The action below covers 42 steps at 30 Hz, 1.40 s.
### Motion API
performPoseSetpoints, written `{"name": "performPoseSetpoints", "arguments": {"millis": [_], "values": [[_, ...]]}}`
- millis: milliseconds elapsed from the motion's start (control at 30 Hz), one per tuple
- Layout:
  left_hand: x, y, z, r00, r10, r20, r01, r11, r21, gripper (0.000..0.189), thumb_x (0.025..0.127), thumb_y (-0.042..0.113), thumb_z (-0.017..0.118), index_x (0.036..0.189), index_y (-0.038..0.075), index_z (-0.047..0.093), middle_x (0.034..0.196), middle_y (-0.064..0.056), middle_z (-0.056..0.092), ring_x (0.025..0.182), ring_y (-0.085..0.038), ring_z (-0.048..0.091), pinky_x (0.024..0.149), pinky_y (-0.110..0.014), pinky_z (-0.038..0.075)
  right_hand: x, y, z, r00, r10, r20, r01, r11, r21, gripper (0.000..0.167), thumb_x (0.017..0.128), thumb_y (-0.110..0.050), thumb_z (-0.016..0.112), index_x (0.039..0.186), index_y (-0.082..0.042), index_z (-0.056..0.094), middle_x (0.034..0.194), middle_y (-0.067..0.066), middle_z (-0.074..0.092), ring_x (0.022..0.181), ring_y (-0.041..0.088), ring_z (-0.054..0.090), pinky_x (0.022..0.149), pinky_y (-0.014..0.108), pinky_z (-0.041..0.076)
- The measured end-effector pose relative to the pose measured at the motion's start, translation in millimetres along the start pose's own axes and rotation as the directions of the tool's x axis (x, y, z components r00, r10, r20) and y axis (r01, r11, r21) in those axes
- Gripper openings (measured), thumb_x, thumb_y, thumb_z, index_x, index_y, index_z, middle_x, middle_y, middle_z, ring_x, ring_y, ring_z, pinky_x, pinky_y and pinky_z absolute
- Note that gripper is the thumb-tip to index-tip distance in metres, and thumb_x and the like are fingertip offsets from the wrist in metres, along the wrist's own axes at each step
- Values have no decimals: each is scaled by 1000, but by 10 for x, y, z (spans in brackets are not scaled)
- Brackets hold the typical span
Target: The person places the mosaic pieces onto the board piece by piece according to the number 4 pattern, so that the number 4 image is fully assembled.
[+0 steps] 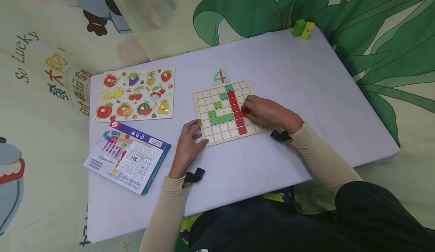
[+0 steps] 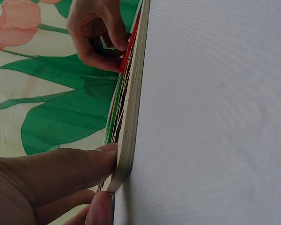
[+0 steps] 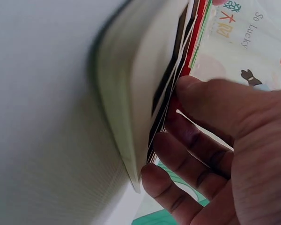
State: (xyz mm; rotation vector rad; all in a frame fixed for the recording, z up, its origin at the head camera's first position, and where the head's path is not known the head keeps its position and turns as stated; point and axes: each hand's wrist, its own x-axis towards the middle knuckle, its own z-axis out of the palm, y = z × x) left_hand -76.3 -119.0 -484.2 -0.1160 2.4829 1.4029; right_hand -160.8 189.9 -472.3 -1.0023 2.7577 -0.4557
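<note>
A wooden grid board (image 1: 217, 131) lies on the table, with green tiles (image 1: 221, 119) and a column of red tiles (image 1: 236, 114) in its squares. My left hand (image 1: 187, 146) grips the board's near left corner, thumb on the front edge and fingers along the left side. In the left wrist view, the thumb (image 2: 75, 168) presses against the board's edge. My right hand (image 1: 266, 110) pinches a red tile (image 1: 244, 113) just right of the red column, over the board. Its fingers partly hide that tile. In the right wrist view, thumb and fingertips (image 3: 187, 86) meet at the red piece.
A small pattern card (image 1: 219, 77) lies just beyond the board. To the left are a fruit puzzle board (image 1: 130, 84) and a flat printed box (image 1: 132, 159). Green and yellow blocks (image 1: 302, 29) stand at the far right corner of the white-covered table (image 1: 326, 93).
</note>
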Motion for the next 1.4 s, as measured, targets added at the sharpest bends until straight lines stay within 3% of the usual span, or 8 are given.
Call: {"name": "performPoseSetpoints", "arguments": {"millis": [267, 500, 700, 1000, 1167, 1400], "values": [[2, -4, 5, 1000, -7, 7, 7, 1000, -3, 83, 90, -3, 80, 163, 9, 42, 171, -7, 35, 138, -36, 61, 111, -47, 56, 1, 16, -13, 1000, 18, 10, -19, 994, 104, 17, 98, -15, 78, 114, -11, 71, 112, 3, 62, 94, 16, 55, 80, 30, 55], [-17, -26, 15, 1000, -8, 8, 8, 1000, -9, 83, 89, -4, 80, 163, 8, 42, 171, -7, 35, 138, -36, 61, 110, -46, 57, -8, 12, -12, 1000, 10, 25, -14, 992, 126, 10, 99, -14, 77, 108, -12, 72, 107, 3, 59, 93, 16, 54, 79, 29, 53], [-23, -27, 4, 1000, -9, 9, 9, 1000, -17, 83, 90, -3, 80, 163, 8, 42, 171, -7, 35, 138, -36, 61, 110, -46, 57, 19, 10, -19, 999, 2, 39, -6, 995, 100, 9, 99, -15, 77, 106, -11, 74, 101, 2, 58, 89, 15, 53, 77, 28, 52], [-12, -87, -30, 1000, -19, 1, 19, 1000, -10, 84, 89, -3, 80, 163, 8, 42, 171, -7, 35, 137, -36, 61, 109, -46, 57, 122, -44, 6, 994, -91, 57, 92, 996, -20, 8, 99, -12, 76, 104, -7, 74, 96, 4, 61, 88, 15, 57, 80, 30, 57], [-12, -116, -38, 1000, -15, 3, 15, 1000, -18, 84, 89, -3, 80, 163, 7, 42, 171, -7, 34, 138, -37, 61, 110, -46, 57, 142, -49, 36, 995, -79, 65, 80, 997, -13, 8, 100, -15, 75, 102, -9, 70, 95, 3, 58, 88, 14, 53, 78, 28, 54], [7, -131, -65, 999, -18, 40, 20, 999, -37, 79, 93, 2, 78, 163, 7, 42, 172, -6, 34, 140, -37, 59, 111, -47, 56, 160, -39, 3, 993, -19, 115, 10, 997, 81, 10, 101, -19, 75, 104, -10, 70, 98, 3, 59, 87, 15, 53, 78, 28, 53]]}}
